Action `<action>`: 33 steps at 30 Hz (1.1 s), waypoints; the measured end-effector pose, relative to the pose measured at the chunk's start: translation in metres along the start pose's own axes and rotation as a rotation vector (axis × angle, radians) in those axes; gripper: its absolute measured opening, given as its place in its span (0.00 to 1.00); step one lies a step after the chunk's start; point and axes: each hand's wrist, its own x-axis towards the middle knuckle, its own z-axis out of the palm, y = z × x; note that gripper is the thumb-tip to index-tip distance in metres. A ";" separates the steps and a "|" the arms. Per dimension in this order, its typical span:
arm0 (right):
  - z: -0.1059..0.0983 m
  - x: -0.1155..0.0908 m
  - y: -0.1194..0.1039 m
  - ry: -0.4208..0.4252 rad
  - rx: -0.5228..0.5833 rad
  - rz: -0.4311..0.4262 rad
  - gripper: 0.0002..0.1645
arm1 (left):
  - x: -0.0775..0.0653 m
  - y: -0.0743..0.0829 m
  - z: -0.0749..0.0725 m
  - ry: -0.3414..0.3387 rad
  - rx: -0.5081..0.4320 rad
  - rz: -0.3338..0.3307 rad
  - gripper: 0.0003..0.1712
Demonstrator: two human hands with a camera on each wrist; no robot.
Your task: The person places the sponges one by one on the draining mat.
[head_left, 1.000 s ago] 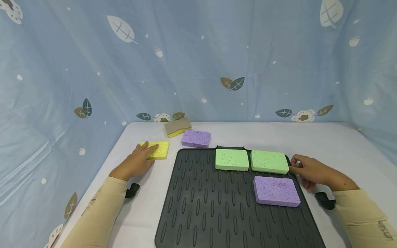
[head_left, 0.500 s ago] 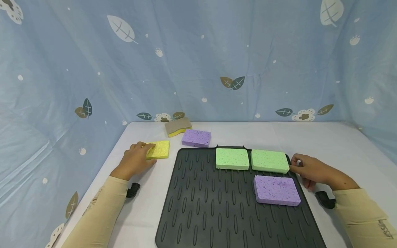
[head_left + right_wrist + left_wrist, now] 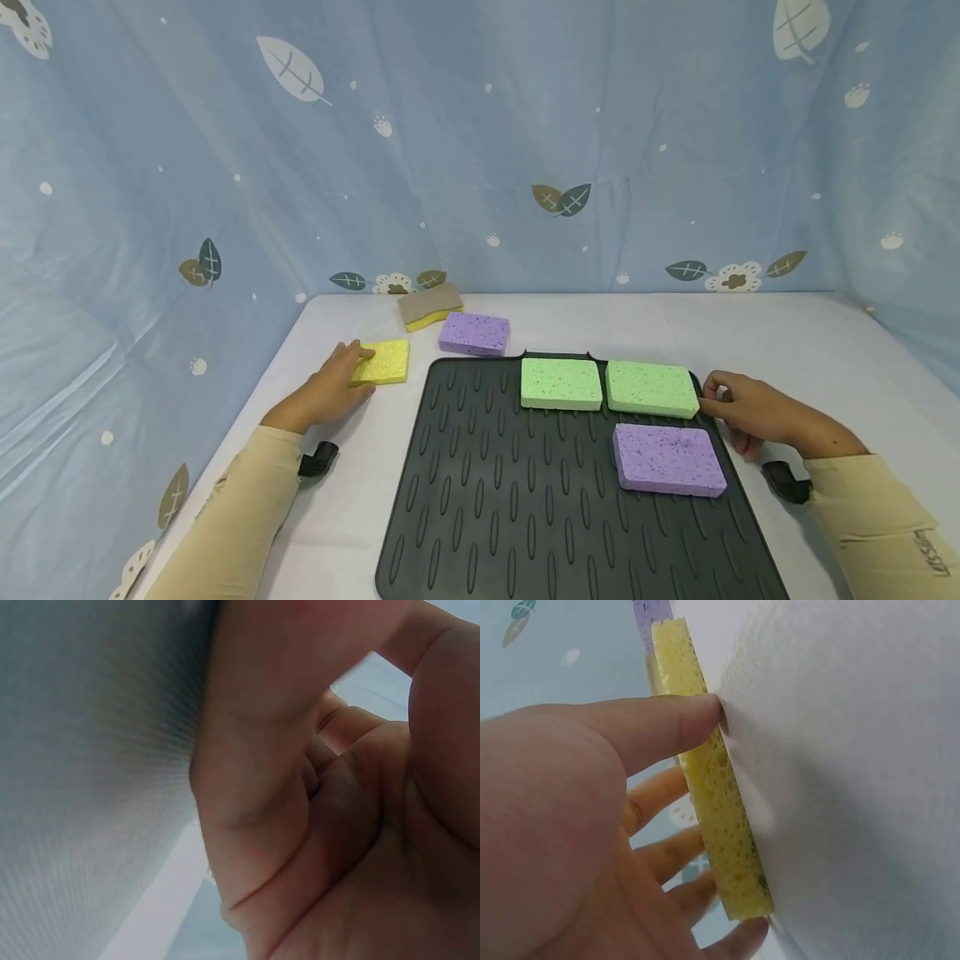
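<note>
On the left, a yellow sponge (image 3: 386, 362) lies flat on the white table. My left hand (image 3: 333, 383) holds its left end: in the left wrist view the thumb (image 3: 667, 724) crosses the near edge and the fingers (image 3: 671, 851) are on the far side. My right hand (image 3: 757, 412) rests at the dark mat's right edge with loosely curled fingers, its fingertips right by the corner of a green sponge (image 3: 651, 388). It holds nothing that shows. Bent fingers (image 3: 262, 772) fill the right wrist view.
The dark ridged mat (image 3: 480, 517) also carries another green sponge (image 3: 561, 384) and a purple sponge (image 3: 667, 458). Behind the mat's left corner lie a smaller purple sponge (image 3: 474, 333) and a grey-and-yellow sponge (image 3: 430, 306). A blue patterned curtain (image 3: 480, 150) stands behind the table.
My left hand's fingers have drawn back from flat on top of the yellow sponge to its left end, uncovering more of it. The right hand and the sponges stay put.
</note>
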 end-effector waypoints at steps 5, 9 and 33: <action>0.000 0.000 -0.001 -0.006 0.003 0.004 0.16 | 0.001 0.001 0.001 0.069 0.100 0.018 0.33; 0.000 -0.001 -0.002 -0.010 0.007 0.010 0.16 | -0.001 0.005 0.002 0.104 0.118 0.008 0.31; 0.001 0.000 -0.001 0.008 -0.023 0.016 0.15 | -0.003 0.011 -0.001 0.153 0.042 0.018 0.32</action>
